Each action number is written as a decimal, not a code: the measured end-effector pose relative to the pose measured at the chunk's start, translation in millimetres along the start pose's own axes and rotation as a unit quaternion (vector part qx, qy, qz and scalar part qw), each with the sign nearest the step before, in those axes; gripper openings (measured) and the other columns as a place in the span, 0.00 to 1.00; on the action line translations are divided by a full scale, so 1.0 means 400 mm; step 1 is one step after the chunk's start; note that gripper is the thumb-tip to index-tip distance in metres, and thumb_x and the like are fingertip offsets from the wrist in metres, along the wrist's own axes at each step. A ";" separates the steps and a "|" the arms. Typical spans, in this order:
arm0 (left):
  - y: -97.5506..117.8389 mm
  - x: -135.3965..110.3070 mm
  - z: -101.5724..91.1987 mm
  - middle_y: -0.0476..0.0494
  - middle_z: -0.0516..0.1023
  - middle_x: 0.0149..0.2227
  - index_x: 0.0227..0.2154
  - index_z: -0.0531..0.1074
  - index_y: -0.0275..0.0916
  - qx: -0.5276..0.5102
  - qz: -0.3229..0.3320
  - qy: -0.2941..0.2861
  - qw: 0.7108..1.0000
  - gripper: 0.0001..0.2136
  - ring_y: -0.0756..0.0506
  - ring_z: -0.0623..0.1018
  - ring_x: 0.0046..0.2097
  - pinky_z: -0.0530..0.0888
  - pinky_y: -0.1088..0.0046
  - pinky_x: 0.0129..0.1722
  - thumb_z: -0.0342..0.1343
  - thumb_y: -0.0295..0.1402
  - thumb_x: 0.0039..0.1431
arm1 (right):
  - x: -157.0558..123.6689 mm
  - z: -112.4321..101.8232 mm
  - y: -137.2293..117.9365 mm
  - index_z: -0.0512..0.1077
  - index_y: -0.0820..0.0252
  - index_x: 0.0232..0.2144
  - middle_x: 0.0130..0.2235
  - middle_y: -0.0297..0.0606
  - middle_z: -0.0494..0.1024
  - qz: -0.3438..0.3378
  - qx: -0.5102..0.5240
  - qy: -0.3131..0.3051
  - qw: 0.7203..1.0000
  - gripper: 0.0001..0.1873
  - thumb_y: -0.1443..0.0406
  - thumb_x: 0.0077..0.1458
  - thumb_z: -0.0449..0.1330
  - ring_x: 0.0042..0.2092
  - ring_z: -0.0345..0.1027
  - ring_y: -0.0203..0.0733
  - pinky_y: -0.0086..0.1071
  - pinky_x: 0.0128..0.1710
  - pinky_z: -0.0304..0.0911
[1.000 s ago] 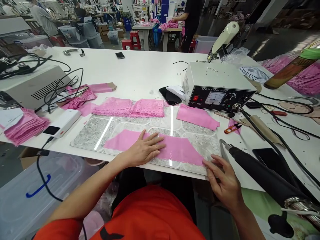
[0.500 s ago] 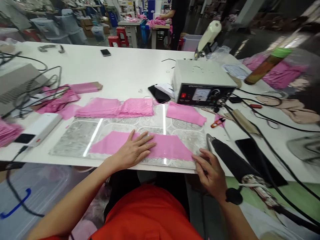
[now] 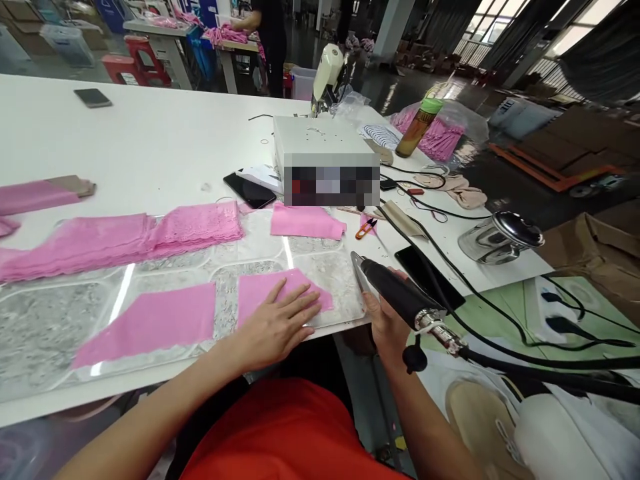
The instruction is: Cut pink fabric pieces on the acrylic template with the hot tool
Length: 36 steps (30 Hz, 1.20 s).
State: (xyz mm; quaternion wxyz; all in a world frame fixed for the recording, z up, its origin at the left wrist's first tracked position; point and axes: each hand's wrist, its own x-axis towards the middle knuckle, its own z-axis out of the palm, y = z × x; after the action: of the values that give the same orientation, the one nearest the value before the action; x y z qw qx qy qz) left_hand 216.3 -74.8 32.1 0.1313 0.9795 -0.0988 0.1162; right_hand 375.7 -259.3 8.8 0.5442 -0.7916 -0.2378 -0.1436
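My left hand lies flat, fingers spread, on a pink fabric piece at the near right of a clear patterned mat. A second pink fabric piece lies apart to its left. My right hand is wrapped round a black handheld cutting tool at the mat's right edge, its blade tip pointing away from me. A thick black cable runs from the tool to the right.
A stack of pink lace pieces and another pink piece lie at the mat's far side. Beyond stand a grey control box, a phone, orange snips, a steel pot and a bottle. A person stands at a far table.
The long pink fabric now lies as two separate pieces. My right hand has taken hold of the black tool. The view has swung to the right.
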 end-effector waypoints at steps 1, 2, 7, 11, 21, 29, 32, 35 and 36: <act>0.001 0.005 0.005 0.43 0.65 0.63 0.60 0.65 0.38 -0.003 0.001 -0.003 1.000 0.20 0.40 0.59 0.67 0.46 0.52 0.69 0.42 0.39 0.72 | 0.007 0.006 -0.006 0.61 0.61 0.55 0.54 0.51 0.68 0.009 0.040 0.024 0.999 0.33 0.52 0.52 0.62 0.55 0.66 0.51 0.54 0.54 0.66; 0.002 0.008 0.009 0.42 0.65 0.63 0.60 0.65 0.38 -0.005 0.003 -0.005 1.000 0.20 0.40 0.59 0.67 0.46 0.52 0.69 0.42 0.39 0.72 | 0.013 0.013 -0.010 0.60 0.60 0.56 0.55 0.51 0.67 0.014 0.082 0.045 0.996 0.34 0.53 0.51 0.63 0.54 0.66 0.50 0.52 0.54 0.66; 0.000 0.006 0.021 0.40 0.66 0.63 0.62 0.63 0.38 0.000 0.023 -0.007 1.000 0.20 0.40 0.60 0.67 0.43 0.51 0.69 0.44 0.38 0.71 | 0.047 0.059 0.009 0.58 0.54 0.56 0.53 0.45 0.68 -0.009 0.224 0.101 0.969 0.28 0.57 0.55 0.59 0.53 0.68 0.46 0.51 0.57 0.64; 0.003 0.004 0.021 0.41 0.65 0.64 0.61 0.63 0.37 0.019 0.044 -0.007 0.999 0.20 0.40 0.59 0.67 0.38 0.49 0.69 0.45 0.38 0.71 | 0.105 0.079 0.025 0.60 0.54 0.52 0.49 0.43 0.68 0.001 0.263 0.154 0.952 0.20 0.55 0.59 0.50 0.46 0.72 0.45 0.51 0.53 0.66; 0.015 0.008 0.007 0.43 0.65 0.64 0.60 0.64 0.39 -0.006 0.063 -0.019 0.998 0.19 0.40 0.57 0.68 0.41 0.51 0.69 0.44 0.39 0.71 | 0.145 -0.026 -0.084 0.68 0.55 0.33 0.30 0.33 0.61 0.042 0.421 0.044 0.905 0.16 0.53 0.52 0.46 0.24 0.57 0.33 0.31 0.22 0.57; 0.014 0.006 0.016 0.40 0.67 0.62 0.60 0.64 0.40 -0.024 0.059 -0.014 0.998 0.19 0.40 0.58 0.68 0.45 0.51 0.69 0.47 0.39 0.70 | 0.124 -0.011 -0.125 0.68 0.54 0.31 0.28 0.32 0.62 0.018 0.425 -0.084 0.901 0.15 0.53 0.51 0.48 0.23 0.58 0.33 0.31 0.20 0.57; 0.015 0.005 0.017 0.41 0.67 0.62 0.59 0.65 0.39 -0.025 0.063 -0.008 0.998 0.19 0.40 0.59 0.68 0.45 0.51 0.69 0.47 0.39 0.69 | 0.122 -0.007 -0.118 0.68 0.54 0.31 0.28 0.32 0.62 0.012 0.419 -0.099 0.902 0.15 0.52 0.51 0.49 0.23 0.58 0.34 0.31 0.20 0.58; 0.015 0.004 0.017 0.40 0.69 0.61 0.59 0.65 0.39 -0.025 0.060 -0.002 0.998 0.19 0.40 0.59 0.68 0.45 0.52 0.69 0.49 0.39 0.69 | 0.120 -0.004 -0.112 0.68 0.54 0.31 0.28 0.32 0.62 0.007 0.418 -0.117 0.901 0.15 0.52 0.51 0.49 0.23 0.59 0.34 0.31 0.20 0.59; 0.014 0.004 0.018 0.40 0.69 0.61 0.59 0.65 0.39 -0.025 0.059 -0.001 0.998 0.19 0.40 0.59 0.68 0.46 0.52 0.69 0.49 0.39 0.69 | 0.120 -0.002 -0.112 0.68 0.54 0.31 0.28 0.32 0.63 0.006 0.422 -0.120 0.898 0.15 0.52 0.51 0.49 0.23 0.59 0.34 0.31 0.20 0.59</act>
State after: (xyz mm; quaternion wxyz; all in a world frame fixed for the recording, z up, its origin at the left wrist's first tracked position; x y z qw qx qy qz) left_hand 218.0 -82.5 27.2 0.1490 0.9685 -0.1597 0.1197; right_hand 392.4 -236.4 67.9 0.7957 -0.5001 -0.3345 0.0695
